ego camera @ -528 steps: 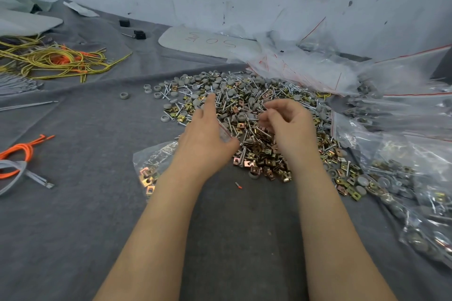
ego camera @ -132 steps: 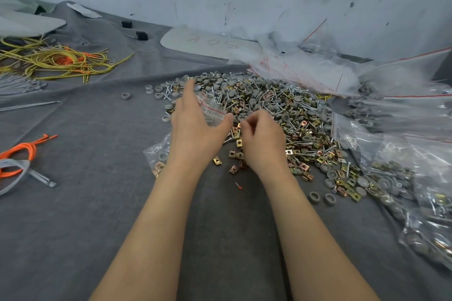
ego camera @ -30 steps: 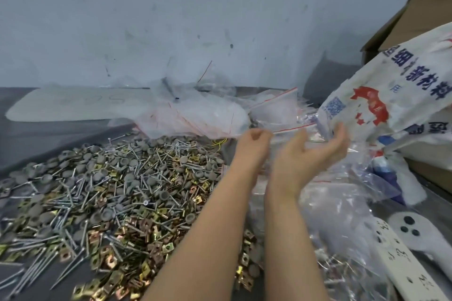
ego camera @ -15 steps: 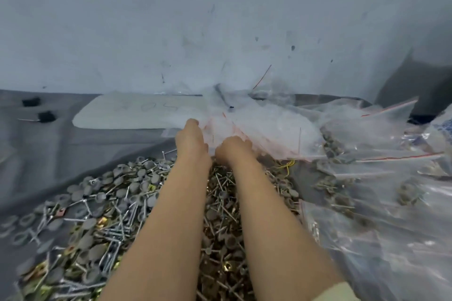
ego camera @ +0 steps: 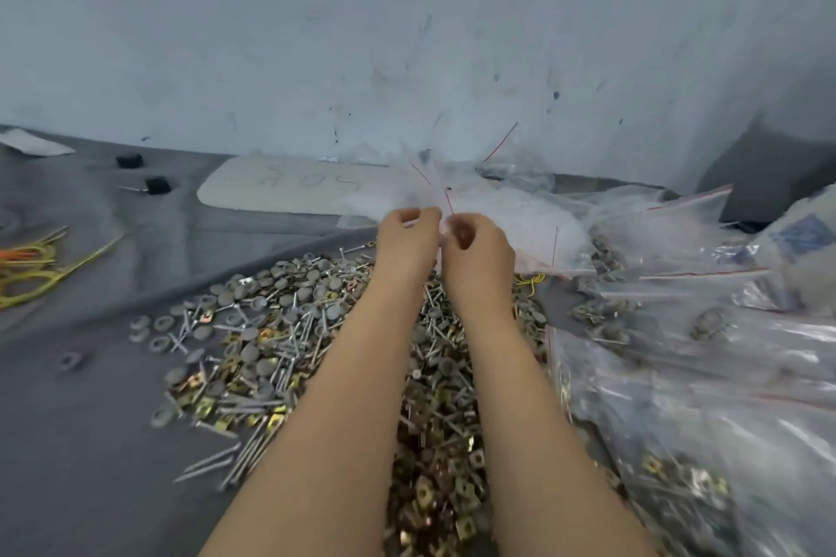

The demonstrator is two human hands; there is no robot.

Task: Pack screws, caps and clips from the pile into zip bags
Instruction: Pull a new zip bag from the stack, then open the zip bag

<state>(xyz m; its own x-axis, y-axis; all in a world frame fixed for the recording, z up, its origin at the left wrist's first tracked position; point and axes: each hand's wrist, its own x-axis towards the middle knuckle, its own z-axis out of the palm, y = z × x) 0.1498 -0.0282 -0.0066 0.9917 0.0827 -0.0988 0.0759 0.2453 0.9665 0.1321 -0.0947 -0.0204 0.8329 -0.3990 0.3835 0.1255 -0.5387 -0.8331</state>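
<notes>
A wide pile point(ego camera: 280, 344) of silver screws, grey round caps and brass-coloured clips covers the grey cloth under my forearms. At its far edge my left hand point(ego camera: 407, 242) and my right hand point(ego camera: 477, 253) are close together, fingers curled. Both pinch the edge of a clear zip bag with a red line point(ego camera: 441, 194), drawn from a heap of empty clear bags point(ego camera: 511, 217) by the wall. The bag is blurred; I cannot see anything inside it.
Filled zip bags point(ego camera: 678, 398) of hardware lie heaped at the right. A flat white board point(ego camera: 289, 190) lies by the wall, with two small black parts point(ego camera: 156, 185) left of it. Yellow and orange wires point(ego camera: 31, 271) lie at the far left.
My hands have lifted a little and now pull one bag up off the heap. The view has swung left and down, showing more of the pile and the cloth.
</notes>
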